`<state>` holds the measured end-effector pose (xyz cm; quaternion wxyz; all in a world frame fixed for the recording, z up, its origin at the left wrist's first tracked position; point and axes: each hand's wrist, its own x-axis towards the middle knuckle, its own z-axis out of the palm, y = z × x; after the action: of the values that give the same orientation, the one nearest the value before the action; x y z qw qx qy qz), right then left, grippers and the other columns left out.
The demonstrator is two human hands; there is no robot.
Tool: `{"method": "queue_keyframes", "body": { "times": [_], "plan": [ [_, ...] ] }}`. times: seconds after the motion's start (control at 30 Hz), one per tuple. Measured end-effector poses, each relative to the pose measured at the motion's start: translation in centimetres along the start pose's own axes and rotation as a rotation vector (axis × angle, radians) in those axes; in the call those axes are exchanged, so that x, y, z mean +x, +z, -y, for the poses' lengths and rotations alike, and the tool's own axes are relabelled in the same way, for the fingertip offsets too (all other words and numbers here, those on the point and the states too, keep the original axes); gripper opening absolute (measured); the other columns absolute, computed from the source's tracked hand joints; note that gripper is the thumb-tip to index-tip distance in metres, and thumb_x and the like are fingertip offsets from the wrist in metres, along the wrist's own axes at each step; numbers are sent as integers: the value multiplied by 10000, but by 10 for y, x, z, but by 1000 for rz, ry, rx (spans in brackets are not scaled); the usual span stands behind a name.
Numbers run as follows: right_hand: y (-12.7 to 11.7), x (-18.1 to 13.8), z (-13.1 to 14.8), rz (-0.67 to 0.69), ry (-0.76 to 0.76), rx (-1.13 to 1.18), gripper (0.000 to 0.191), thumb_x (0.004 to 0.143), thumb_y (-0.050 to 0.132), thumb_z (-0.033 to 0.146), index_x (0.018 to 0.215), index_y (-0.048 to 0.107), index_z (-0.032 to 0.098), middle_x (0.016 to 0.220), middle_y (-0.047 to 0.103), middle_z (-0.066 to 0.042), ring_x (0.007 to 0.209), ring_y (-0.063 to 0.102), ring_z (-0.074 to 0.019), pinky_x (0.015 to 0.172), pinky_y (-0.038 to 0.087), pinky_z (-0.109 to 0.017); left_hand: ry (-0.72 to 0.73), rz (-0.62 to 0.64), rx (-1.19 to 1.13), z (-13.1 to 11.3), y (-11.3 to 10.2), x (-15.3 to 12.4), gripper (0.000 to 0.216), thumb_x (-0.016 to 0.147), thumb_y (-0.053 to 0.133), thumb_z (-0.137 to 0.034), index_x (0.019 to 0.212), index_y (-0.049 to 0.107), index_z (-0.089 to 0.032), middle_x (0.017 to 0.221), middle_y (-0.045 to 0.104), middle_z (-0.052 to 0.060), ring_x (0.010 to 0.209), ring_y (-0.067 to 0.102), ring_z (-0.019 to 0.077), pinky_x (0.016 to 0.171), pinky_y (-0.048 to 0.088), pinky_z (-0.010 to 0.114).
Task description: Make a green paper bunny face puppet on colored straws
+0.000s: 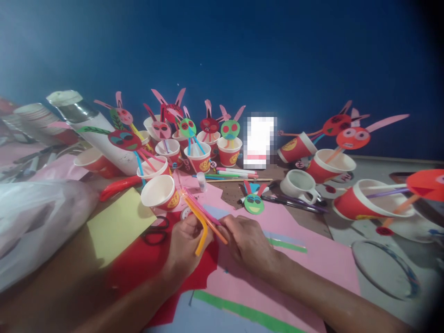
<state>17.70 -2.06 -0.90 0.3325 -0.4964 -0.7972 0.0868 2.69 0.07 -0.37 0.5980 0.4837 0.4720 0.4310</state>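
My left hand (189,243) is closed around drinking straws, with a yellow bendy straw (198,213) lying across its fingers. A pink straw (203,208) and an orange straw (219,233) run beside the yellow one. My right hand (245,236) is closed at the near end of the pink straw; its fingertips are partly hidden. The straws' far ends point at a red-and-white paper cup (160,193). Under my hands lie red paper (138,270) and pink paper (287,273). A small green paper face (254,204) with ears lies beyond my right hand.
Several paper cups with straw-and-paper rabbit figures line the back, including one cup (197,159). A white mug (299,186), pens (293,203) and dark-handled scissors (156,231) lie around. A plastic bag (41,226) and yellow paper (121,224) are at left; a tape-like ring (385,270) sits right.
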Motion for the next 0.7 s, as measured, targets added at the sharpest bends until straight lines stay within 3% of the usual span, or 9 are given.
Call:
{"method": "queue_keyframes", "body": {
  "times": [0.13,0.33,0.5,0.7],
  "plan": [
    [3,-2,1,31,-37,2,233,885,299,166,726,469,174,531,523,-7,471,445,-139,494,276,-252,15,12,8,1,-1,1,206,586,643,-49,760,658,-158,633,634,-21,564,546,118,558,442,206],
    [7,-6,3,116,16,41,241,861,274,186,720,469,178,544,525,-13,455,412,-138,480,259,-260,19,-11,-3,1,-1,1,128,546,620,-47,618,600,-151,526,553,-46,492,480,85,468,389,169],
    [4,-6,3,192,146,269,283,918,275,258,693,435,194,565,470,20,486,397,-109,499,267,-238,-10,-59,-28,0,2,2,86,539,582,-72,581,566,-145,480,526,-45,457,468,78,437,378,166],
    [-2,-1,4,234,226,667,230,853,404,264,635,416,192,585,478,14,501,383,-96,474,269,-225,-22,-11,-11,-11,3,4,81,539,551,-61,540,549,-141,444,479,-61,395,384,45,378,301,149]
  ]
}}
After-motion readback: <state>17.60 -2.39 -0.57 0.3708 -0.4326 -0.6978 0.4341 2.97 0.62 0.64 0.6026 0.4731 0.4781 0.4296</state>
